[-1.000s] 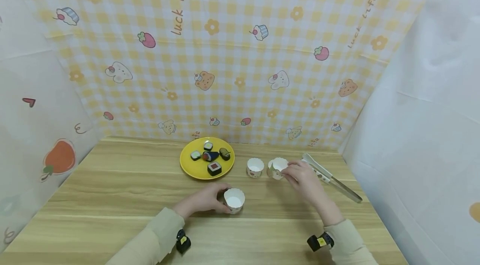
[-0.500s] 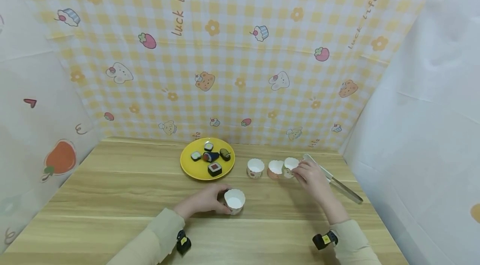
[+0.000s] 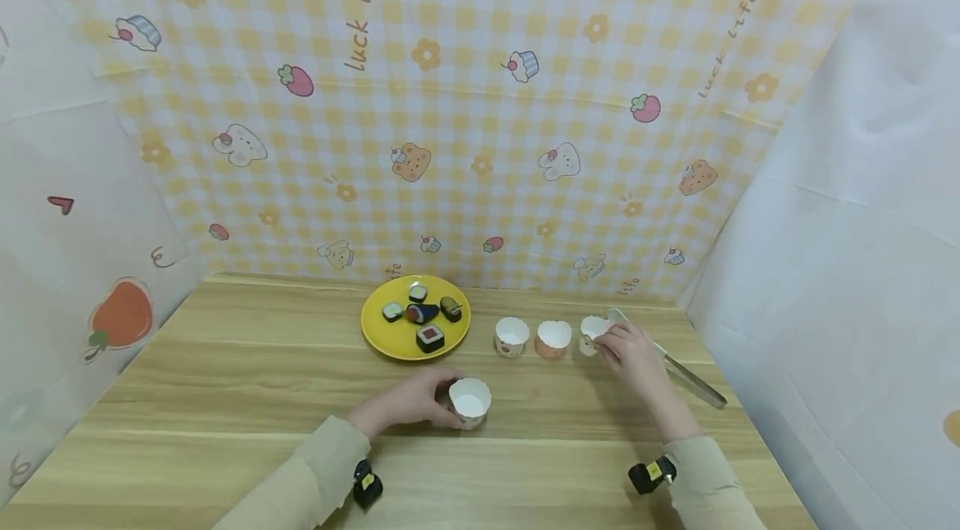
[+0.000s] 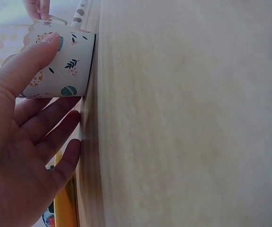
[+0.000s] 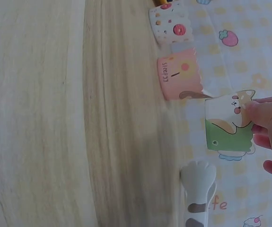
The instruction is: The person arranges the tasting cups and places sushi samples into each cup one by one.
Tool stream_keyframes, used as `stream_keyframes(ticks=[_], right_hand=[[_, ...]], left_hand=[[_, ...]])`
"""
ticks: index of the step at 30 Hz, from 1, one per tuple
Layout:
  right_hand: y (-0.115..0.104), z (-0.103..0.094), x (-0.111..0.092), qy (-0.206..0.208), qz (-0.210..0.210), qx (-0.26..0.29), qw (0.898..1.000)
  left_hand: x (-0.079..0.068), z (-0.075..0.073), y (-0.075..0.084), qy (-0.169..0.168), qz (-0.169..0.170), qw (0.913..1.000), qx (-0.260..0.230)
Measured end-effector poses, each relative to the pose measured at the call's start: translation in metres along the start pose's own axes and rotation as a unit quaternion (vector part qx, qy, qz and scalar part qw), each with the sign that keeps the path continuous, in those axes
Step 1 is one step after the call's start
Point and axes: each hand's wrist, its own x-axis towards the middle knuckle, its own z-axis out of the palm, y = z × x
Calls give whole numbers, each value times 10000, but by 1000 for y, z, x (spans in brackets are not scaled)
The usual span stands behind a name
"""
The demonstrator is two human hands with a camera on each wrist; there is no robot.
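My left hand (image 3: pixel 405 399) holds a white paper baking cup (image 3: pixel 470 407) on the table, thumb on one side and fingers round the other. The left wrist view shows the leafy print on that baking cup (image 4: pixel 69 66). Between thumb and fingers, my right hand (image 3: pixel 633 355) pinches the rim of a green-and-white baking cup (image 5: pixel 228 123) with a cartoon animal; it appears raised off the table. Left of it stands a pink baking cup (image 3: pixel 552 345), and beyond that a white baking cup (image 3: pixel 512 342) with a doughnut print. Both stand upright.
A yellow plate (image 3: pixel 378 340) with several toy sushi pieces (image 3: pixel 430 337) lies at the back, left of the cups. Tongs (image 3: pixel 697 382) with white paw-shaped tips (image 5: pixel 198 179) lie to the right, partly behind my right hand. A checked cloth (image 3: pixel 480 122) hangs behind the table.
My right hand has moved right, drawing the green-and-white baking cup off the pink one, which now stands apart. My left hand and its baking cup have stayed in place.
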Motion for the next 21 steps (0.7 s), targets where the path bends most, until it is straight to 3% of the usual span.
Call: stream_keyframes(ticks=[14, 21], right_hand=[[15, 19, -6, 52, -157, 80, 9998], [19, 23, -9, -244, 58, -1, 9997]], left_hand=[[-1, 0, -1, -3, 3, 10000, 34], [0, 0, -2, 13, -26, 10000, 25]])
